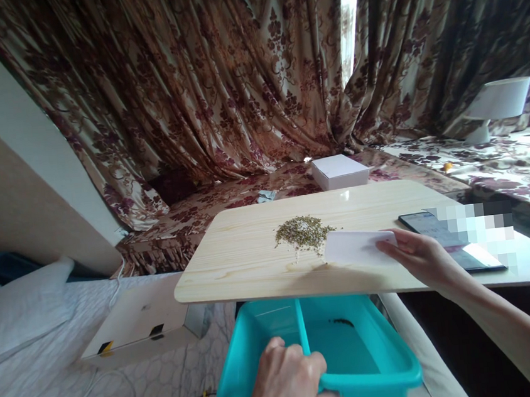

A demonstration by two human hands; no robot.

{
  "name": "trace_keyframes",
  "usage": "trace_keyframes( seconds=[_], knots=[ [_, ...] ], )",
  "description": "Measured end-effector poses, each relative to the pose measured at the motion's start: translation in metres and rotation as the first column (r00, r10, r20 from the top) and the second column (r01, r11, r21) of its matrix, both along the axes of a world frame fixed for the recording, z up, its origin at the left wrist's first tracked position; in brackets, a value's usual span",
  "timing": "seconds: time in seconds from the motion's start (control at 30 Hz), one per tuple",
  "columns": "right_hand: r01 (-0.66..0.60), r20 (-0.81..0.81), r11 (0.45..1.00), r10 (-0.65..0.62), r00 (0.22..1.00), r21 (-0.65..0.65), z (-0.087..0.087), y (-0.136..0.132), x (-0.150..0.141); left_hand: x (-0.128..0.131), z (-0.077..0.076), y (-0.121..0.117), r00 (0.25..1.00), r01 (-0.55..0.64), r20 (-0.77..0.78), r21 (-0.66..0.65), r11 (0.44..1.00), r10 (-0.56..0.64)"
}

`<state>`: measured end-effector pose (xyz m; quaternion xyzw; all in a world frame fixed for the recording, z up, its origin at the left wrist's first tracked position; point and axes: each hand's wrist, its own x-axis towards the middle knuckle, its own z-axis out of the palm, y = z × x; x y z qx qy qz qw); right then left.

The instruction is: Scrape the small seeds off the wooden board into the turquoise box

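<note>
Hand (right) (415,255): pinching card (358,249) at its near-wrist end, card seemingly being light, thin, bendable | hand (left) (288,379): gripping bin (360,380) rim at divider, plastic probably being stiff, smooth | granules (303,232): lying loose on table (233,258) just beyond card, likely scattering easily | tablet (431,226): lying beside hand (right).

A loose greenish heap (304,232) lies beside the white card (358,247), grains scattered around it
</note>
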<state>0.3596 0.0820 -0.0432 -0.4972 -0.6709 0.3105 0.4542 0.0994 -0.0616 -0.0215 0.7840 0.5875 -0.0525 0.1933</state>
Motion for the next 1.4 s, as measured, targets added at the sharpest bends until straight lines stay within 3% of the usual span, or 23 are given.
trace_keyframes(
  seconds=[0.4, 0.67, 0.8, 0.9, 1.1, 1.27, 1.4],
  knots=[
    [-0.04, -0.024, 0.997, 0.039, 0.999, -0.059, 0.01, -0.012, -0.002, 0.0, 0.004, 0.003, 1.0, -0.009, -0.025, -0.035, 0.999, 0.008],
    [-0.243, -0.055, 0.957, 0.238, 0.97, -0.16, 0.019, -0.038, -0.019, -0.006, -0.01, 0.007, 0.997, 0.061, -0.059, 0.088, 0.994, -0.056],
    [-0.054, -0.027, 0.999, 0.054, 0.998, 0.008, 0.021, -0.023, -0.021, -0.006, -0.017, 0.009, 0.996, 0.081, -0.053, 0.159, 0.984, -0.073],
    [0.072, -0.075, 0.995, -0.067, 0.995, 0.067, 0.017, -0.006, -0.017, -0.002, -0.024, 0.011, 0.996, 0.083, -0.026, 0.139, 0.987, -0.08],
    [0.034, -0.049, 0.998, -0.031, 0.998, 0.055, 0.011, 0.007, -0.019, 0.019, -0.038, 0.013, 0.991, 0.107, 0.068, 0.157, 0.982, -0.119],
    [-0.033, -0.055, 0.998, 0.036, 0.998, 0.051, 0.005, 0.014, -0.027, 0.04, -0.039, 0.019, 0.995, 0.075, -0.067, 0.044, 0.996, -0.072],
    [-0.009, -0.036, 0.998, 0.011, 0.999, 0.064, 0.004, 0.017, -0.027, 0.041, -0.041, 0.02, 0.993, 0.081, -0.09, 0.032, 0.996, -0.078]
  ],
)
